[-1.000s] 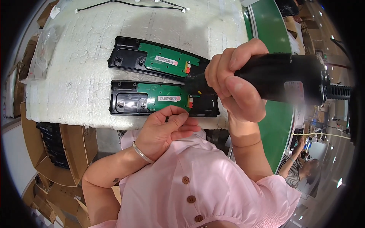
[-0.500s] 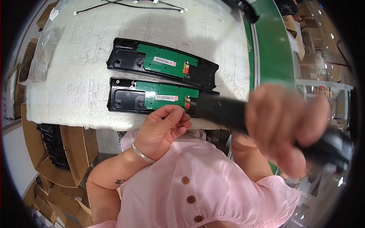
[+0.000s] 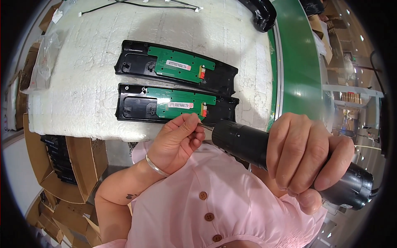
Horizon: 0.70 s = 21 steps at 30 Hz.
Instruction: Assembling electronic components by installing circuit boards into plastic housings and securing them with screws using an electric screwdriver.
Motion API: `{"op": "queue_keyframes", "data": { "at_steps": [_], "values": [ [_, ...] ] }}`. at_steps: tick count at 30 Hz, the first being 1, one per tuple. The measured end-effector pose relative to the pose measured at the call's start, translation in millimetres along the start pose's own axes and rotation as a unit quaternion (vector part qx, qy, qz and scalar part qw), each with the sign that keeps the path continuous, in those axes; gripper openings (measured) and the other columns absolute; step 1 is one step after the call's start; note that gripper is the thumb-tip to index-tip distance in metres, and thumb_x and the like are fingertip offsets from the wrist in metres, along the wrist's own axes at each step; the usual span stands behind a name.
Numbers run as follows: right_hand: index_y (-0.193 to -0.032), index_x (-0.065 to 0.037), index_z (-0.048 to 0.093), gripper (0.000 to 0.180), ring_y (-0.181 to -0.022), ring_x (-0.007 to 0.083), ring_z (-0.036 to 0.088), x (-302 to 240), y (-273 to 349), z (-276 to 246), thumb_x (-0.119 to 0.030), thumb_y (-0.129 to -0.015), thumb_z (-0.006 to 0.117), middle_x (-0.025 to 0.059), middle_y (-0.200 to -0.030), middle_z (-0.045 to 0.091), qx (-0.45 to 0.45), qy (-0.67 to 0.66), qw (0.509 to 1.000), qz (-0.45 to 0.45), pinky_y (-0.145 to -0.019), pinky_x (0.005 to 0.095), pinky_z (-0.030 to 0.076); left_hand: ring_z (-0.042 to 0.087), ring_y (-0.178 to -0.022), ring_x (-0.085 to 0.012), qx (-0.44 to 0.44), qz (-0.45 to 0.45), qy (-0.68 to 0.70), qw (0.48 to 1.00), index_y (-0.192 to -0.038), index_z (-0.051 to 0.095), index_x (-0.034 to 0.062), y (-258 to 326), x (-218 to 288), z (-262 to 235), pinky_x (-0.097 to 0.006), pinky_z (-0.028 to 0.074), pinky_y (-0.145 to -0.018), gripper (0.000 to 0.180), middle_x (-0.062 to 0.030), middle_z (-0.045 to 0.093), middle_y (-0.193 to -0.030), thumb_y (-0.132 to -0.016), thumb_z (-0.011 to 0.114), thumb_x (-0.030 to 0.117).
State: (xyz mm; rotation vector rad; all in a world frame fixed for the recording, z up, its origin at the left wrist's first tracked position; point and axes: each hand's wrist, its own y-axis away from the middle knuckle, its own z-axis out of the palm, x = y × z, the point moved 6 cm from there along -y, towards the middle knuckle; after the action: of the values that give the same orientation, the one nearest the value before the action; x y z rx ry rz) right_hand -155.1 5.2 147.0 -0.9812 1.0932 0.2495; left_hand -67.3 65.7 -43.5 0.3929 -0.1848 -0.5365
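My right hand [image 3: 304, 155] is wrapped round a black electric screwdriver [image 3: 242, 138], its bit pointing left. The thumb and fingers of my left hand [image 3: 180, 136] are pinched together at the tip of that bit; whatever they hold is hidden. Just beyond them lies a long black plastic housing [image 3: 134, 108] with a green circuit board [image 3: 165, 110] set into it. A matching black housing [image 3: 221, 82] with its own green circuit board [image 3: 165, 70] lies behind, roughly parallel. Each board carries a white label and a red-and-yellow connector at its right end.
Both housings rest on a white foam-covered table [image 3: 82, 103]. Black cables with white plugs [image 3: 140, 5] lie at the back; a curved black part [image 3: 264, 18] is at the back right. Along the right runs a green surface [image 3: 297, 74]. A cardboard box [image 3: 89, 165] of black parts stands lower left.
The screwdriver has come down and its bit now meets my left fingertips. My right hand, blurred before, is now sharp. My left hand and the housings have barely moved.
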Motion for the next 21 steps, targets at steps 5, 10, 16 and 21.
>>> {"op": "queue_keyframes", "data": {
  "at_steps": [5, 10, 16, 21],
  "values": [
    [-0.074, -0.012, 0.044, 0.028, -0.045, 0.0058, 0.054, 1.9, 2.0, -0.9, -0.007, -0.071, 0.071, -0.0013, -0.057, 0.057, -0.01, -0.017, 1.0, -0.007, -0.045, 0.0159, 0.045, 0.052, -0.067, -0.009, -0.032, -0.022, -0.025, 0.999, -0.082, 0.057, 0.0094, 0.8, 1.5, -0.8, -0.02, 0.041, -0.059, 0.014, -0.0003, 0.058, -0.075, -0.086, 0.057, 0.023],
    [-0.077, -0.012, 0.043, 0.027, -0.045, 0.0055, 0.053, 5.5, 2.2, -2.2, -0.007, -0.071, 0.07, -0.0025, -0.055, 0.056, -0.001, -0.002, 1.0, -0.003, -0.045, 0.0159, 0.044, 0.055, -0.084, -0.0149, -0.072, -0.014, -0.009, 0.997, -0.098, 0.055, 0.0055, 2.5, -2.5, 11.2, -0.022, 0.045, -0.073, 0.021, -0.007, 0.058, -0.094, -0.088, 0.053, 0.024],
    [-0.09, -0.006, 0.042, 0.024, -0.044, 0.009, 0.035, 52.2, 3.8, -20.2, -0.009, -0.068, 0.05, -0.0011, -0.053, 0.039, 0.184, 0.071, 0.979, 0.046, -0.044, 0.0248, 0.029, 0.05, -0.108, -0.0249, -0.025, -0.071, -0.023, 0.997, -0.118, 0.043, -0.0059, 6.2, -7.4, 7.4, -0.03, 0.042, -0.093, 0.035, -0.0184, 0.05, -0.116, -0.091, 0.044, 0.018],
    [-0.087, -0.005, 0.042, 0.022, -0.044, 0.0095, 0.035, 60.3, 3.6, -22.5, -0.008, -0.067, 0.05, -0.0002, -0.053, 0.04, 0.22, 0.062, 0.97, 0.081, -0.045, 0.0239, 0.03, 0.054, -0.105, -0.0292, -0.029, -0.061, -0.118, 0.991, -0.122, 0.039, -0.0065, 10.8, -1.9, 3.7, -0.03, 0.047, -0.088, 0.035, -0.0208, 0.053, -0.111, -0.092, 0.041, 0.012]
  ]
}}
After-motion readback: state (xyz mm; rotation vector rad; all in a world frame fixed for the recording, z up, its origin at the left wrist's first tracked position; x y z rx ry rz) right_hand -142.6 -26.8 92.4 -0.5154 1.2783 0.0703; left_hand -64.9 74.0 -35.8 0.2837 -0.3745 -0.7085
